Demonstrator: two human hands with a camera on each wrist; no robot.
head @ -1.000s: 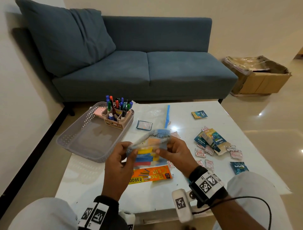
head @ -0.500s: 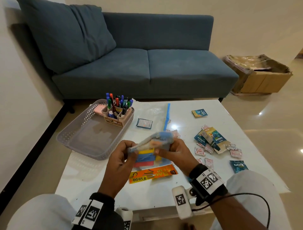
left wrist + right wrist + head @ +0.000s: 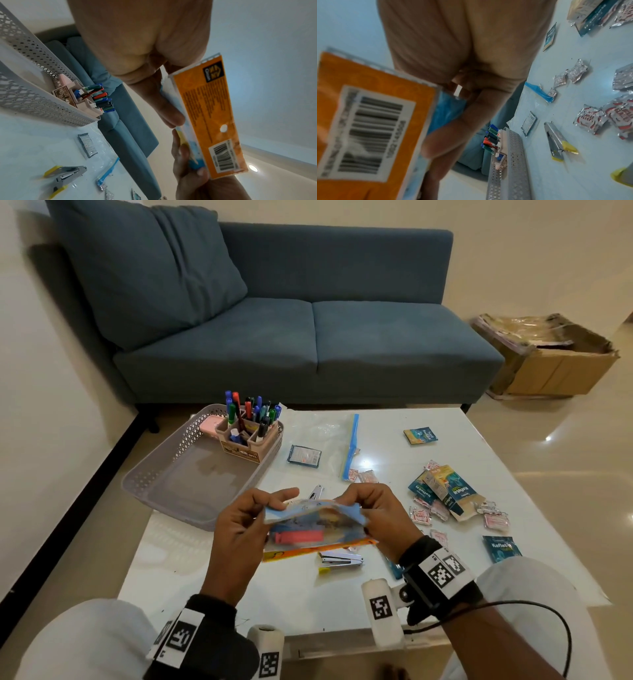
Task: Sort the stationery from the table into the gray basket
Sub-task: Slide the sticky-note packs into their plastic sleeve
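Observation:
I hold a clear stationery packet (image 3: 315, 522) with an orange card and coloured strips, level above the table's near middle. My left hand (image 3: 255, 513) pinches its left end and my right hand (image 3: 364, 506) its right end. The wrist views show the packet's orange barcoded back (image 3: 211, 115) (image 3: 368, 121). The gray basket (image 3: 161, 474) stands on the table's left side, with a pen holder (image 3: 250, 436) full of markers and a pink item (image 3: 210, 428) at its far end. Two staplers lie under the packet, one near (image 3: 340, 559) and one farther (image 3: 315, 494).
Chilli-flake sachets (image 3: 419, 513), a teal medicine box (image 3: 445, 491) and teal sachets (image 3: 500, 547) are scattered on the right of the white table (image 3: 308, 601). A clear zip bag (image 3: 351, 446) lies at the far middle. Beyond it are a blue sofa (image 3: 308, 337) and a cardboard box (image 3: 555, 364).
Both hands have raised the packet and tipped it flatter. Two staplers on the table beneath it have come into view.

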